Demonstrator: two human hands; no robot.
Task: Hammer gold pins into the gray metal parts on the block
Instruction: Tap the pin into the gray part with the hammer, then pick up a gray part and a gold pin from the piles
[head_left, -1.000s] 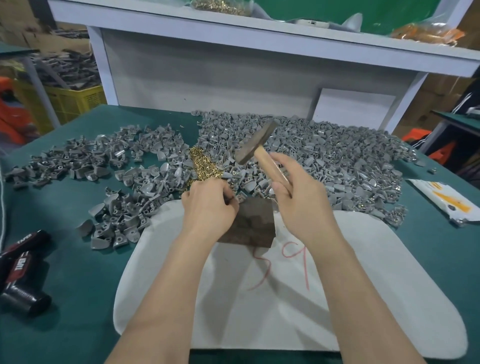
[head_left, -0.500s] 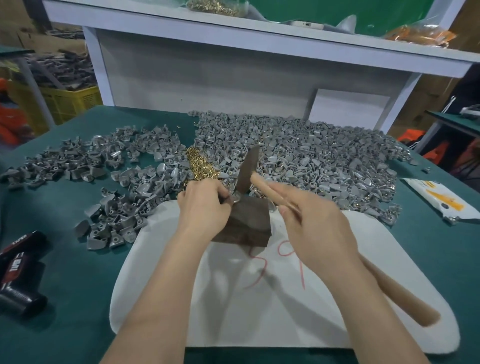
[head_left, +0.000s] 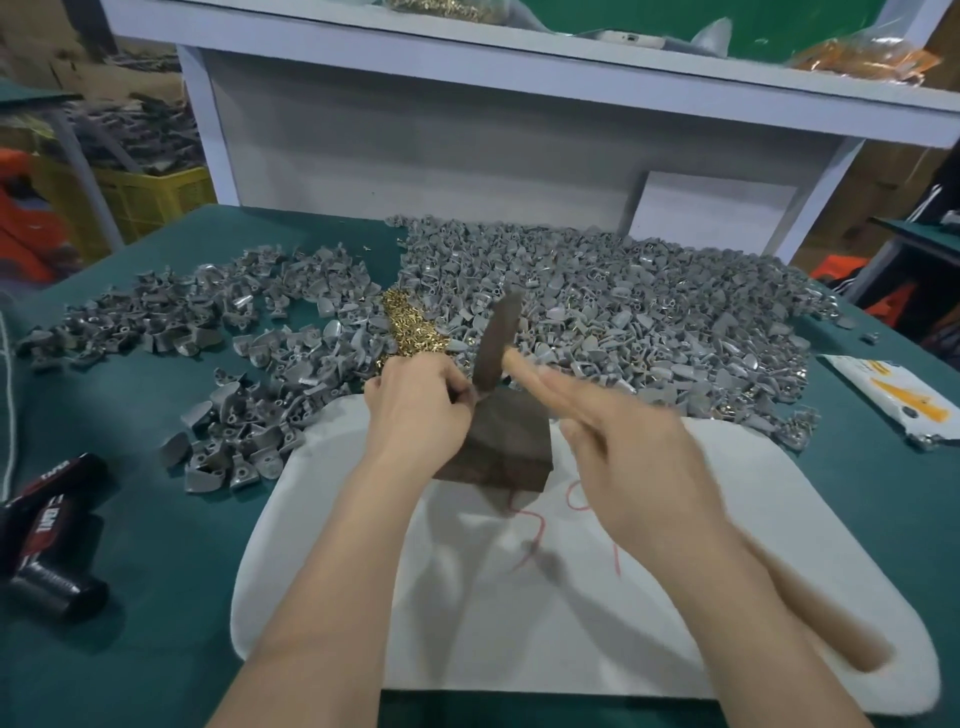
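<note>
At the dark wooden block's (head_left: 511, 449) top edge, the left hand (head_left: 415, 410) pinches a hidden gray metal part; the right hand's (head_left: 628, 462) gripped wooden-handled hammer (head_left: 496, 345), if skewed, could strike those fingers.

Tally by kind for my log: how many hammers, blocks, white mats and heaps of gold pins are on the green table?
Hammer: 1
Block: 1
White mat: 1
Heap of gold pins: 1
Total: 4
</note>
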